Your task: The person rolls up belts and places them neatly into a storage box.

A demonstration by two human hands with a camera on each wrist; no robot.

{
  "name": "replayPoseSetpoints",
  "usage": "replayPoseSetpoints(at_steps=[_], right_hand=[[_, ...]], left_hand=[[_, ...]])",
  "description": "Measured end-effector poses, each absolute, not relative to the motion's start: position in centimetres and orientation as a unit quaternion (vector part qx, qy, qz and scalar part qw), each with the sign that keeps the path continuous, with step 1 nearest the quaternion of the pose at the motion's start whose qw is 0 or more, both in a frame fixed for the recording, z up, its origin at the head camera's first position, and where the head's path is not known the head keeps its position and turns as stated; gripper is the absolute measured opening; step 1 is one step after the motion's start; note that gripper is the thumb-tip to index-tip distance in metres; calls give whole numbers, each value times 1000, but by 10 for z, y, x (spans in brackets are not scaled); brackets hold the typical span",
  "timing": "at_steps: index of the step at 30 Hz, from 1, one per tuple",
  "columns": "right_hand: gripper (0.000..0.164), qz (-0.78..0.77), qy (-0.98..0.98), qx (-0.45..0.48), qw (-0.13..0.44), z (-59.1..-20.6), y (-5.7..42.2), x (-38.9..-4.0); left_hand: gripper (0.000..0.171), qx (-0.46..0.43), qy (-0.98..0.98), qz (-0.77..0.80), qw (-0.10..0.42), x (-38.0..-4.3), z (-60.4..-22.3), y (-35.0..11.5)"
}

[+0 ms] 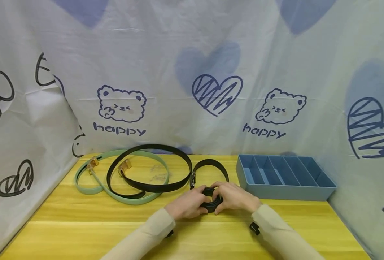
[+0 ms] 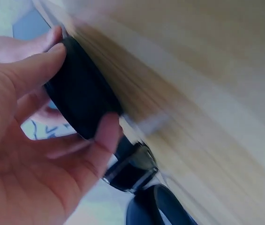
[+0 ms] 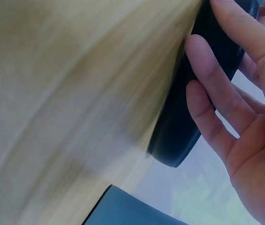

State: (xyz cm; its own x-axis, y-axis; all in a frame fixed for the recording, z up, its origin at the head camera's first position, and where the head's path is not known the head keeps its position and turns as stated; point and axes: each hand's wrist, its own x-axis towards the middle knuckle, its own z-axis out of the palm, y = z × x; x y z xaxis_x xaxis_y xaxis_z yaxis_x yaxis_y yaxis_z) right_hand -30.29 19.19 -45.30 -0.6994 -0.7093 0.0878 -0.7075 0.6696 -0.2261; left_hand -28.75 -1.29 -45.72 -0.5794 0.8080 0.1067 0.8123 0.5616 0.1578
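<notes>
A black belt (image 1: 210, 208) is rolled into a small coil standing on its edge on the table, a loose length of it (image 1: 211, 162) arching behind toward a silver buckle (image 1: 193, 177). My left hand (image 1: 188, 203) grips the coil's left side, thumb and fingers curved around the strap (image 2: 83, 89). From the right, my right hand (image 1: 235, 196) holds the same coil, its fingers bent against the outer layer (image 3: 181, 112). Close by the left fingers in the left wrist view is the dark metal buckle (image 2: 134, 168).
Left of the hands lie a larger looped black belt (image 1: 166, 187) and a light green belt (image 1: 130, 201), both with gold buckles. A blue divided box (image 1: 286, 193) stands at the right. Printed cloth (image 1: 179, 137) hangs behind the wooden table (image 1: 81, 224).
</notes>
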Motion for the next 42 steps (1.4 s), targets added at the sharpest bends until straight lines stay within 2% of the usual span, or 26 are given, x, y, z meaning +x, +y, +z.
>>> replayPoseSetpoints(at_steps=[5,20,29,38,42], right_hand=[[32,-127,910,-396,-5,-452,194,-304],[32,-140,908,-393,41,-447,205,-304],[33,-134,909,-393,19,-453,201,-298],[28,-159,904,-396,26,-450,208,-303],[31,-153,904,-398,18,-451,203,-300]], left_hand=[[28,-444,-891,-89,22,-287,-455,-9],[30,-465,-874,-137,-36,-295,-458,-15],[26,-476,-870,-128,-10,-293,-457,-10],[29,-462,-876,-133,-46,-294,-451,-12],[29,-461,-876,-138,-42,-293,-452,-13]])
